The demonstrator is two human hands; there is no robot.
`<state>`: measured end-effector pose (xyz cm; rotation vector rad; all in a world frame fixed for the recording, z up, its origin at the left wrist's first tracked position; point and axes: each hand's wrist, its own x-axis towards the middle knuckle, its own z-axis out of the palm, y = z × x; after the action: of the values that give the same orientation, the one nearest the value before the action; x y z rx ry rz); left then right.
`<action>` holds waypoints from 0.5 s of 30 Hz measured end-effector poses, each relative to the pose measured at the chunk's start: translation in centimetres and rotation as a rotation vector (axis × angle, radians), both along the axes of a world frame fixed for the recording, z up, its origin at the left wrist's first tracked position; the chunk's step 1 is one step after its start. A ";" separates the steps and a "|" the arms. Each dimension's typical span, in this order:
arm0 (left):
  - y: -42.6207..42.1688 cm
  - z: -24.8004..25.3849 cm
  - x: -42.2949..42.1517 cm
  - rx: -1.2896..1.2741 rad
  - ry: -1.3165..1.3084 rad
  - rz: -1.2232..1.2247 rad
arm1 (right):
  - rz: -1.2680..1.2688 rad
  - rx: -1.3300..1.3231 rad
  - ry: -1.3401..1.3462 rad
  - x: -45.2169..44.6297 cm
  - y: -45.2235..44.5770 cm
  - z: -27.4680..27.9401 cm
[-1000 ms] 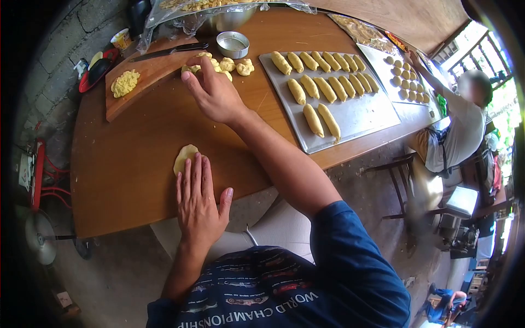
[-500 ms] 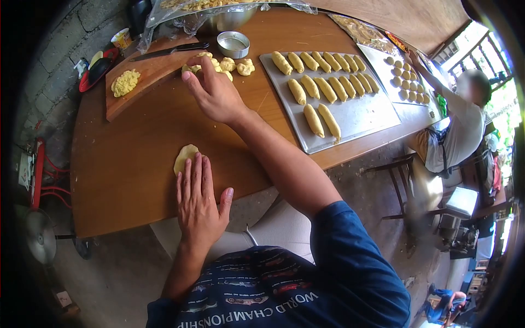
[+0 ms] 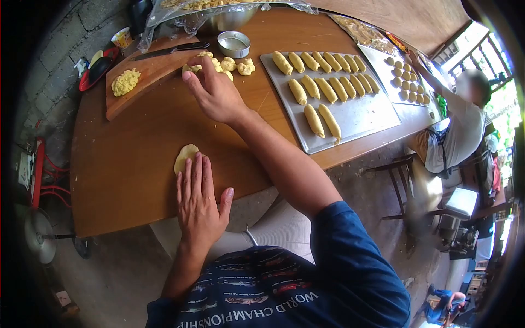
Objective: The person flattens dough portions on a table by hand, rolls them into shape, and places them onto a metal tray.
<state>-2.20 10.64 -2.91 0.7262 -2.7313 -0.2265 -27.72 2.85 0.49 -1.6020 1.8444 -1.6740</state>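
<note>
My left hand (image 3: 198,202) lies flat with its fingers stretched out and close together. Its fingertips cover the lower part of a flattened oval of pale dough (image 3: 186,157) near the table's front edge. Farther back, my right hand (image 3: 213,93) reaches over a cluster of yellow dough pieces (image 3: 227,64). The thumb and index finger are curved around a dough piece (image 3: 191,68) at the cluster's left side; the other fingertips are hidden. To the left, a mound of crumbly yellow filling (image 3: 126,82) sits on a wooden board (image 3: 117,105).
A knife (image 3: 169,50) lies on the board beside a round metal tin (image 3: 234,44). On the right, a metal tray (image 3: 361,123) bears rows of dough rolls (image 3: 328,90). A co-worker (image 3: 459,126) reaches toward another tray with round dough pieces (image 3: 407,82).
Almost nothing differs. Both hands keep the same places, and the view has shifted very slightly.
</note>
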 end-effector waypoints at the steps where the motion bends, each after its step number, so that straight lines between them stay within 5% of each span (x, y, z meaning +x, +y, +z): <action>1: 0.0 0.0 0.0 -0.002 0.000 -0.002 | 0.002 0.000 -0.004 0.0 0.0 0.0; 15: 0.0 -0.1 0.0 -0.001 0.001 0.001 | 0.007 -0.020 0.003 0.0 -0.1 -0.1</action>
<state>-2.22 10.65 -2.99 0.7267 -2.7303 -0.2258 -27.77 2.79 0.34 -1.6179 1.8271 -1.6929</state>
